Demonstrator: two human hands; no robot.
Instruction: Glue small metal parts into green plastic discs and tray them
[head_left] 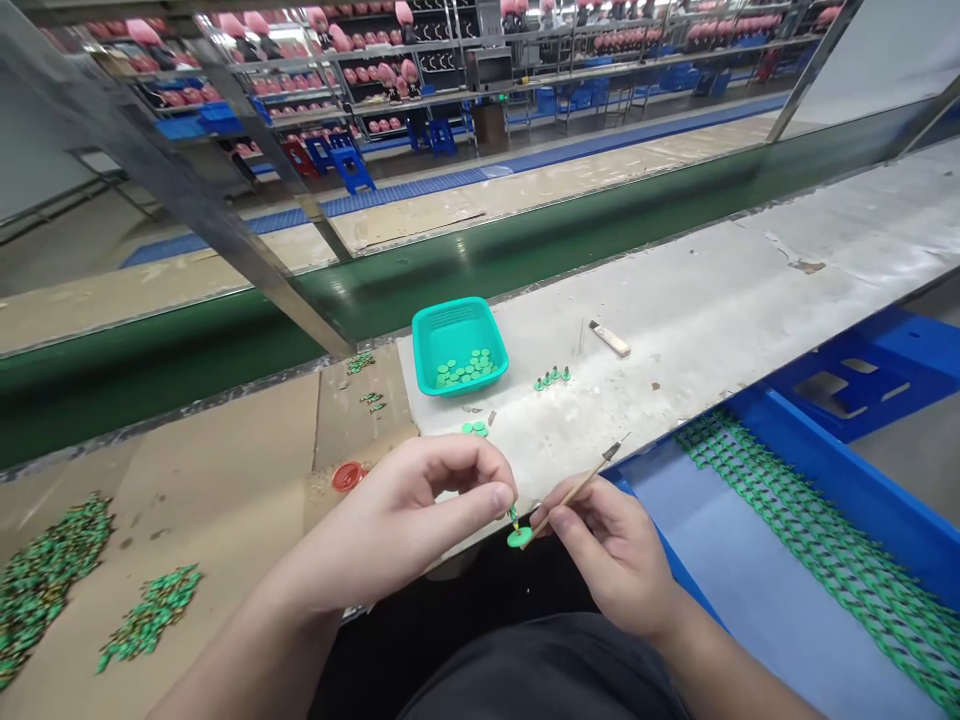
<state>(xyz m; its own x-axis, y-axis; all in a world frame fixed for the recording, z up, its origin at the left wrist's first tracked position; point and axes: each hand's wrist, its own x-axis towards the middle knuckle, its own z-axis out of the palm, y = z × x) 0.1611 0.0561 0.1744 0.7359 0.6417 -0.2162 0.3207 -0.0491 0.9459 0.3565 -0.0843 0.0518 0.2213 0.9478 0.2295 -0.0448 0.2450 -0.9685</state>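
My left hand is closed in a pinch on a small green round part, held just off the front edge of the workbench. My right hand grips a thin wooden-handled brush like a pen. The brush's lower end touches the green part, and its other end points up and to the right. Both hands are close together above my lap.
A teal basket with several green discs stands on the bench. Small green pieces and a flat stick lie beside it. Piles of green parts sit at left, a red cap near my hand. A blue tray with rows of green parts is at right.
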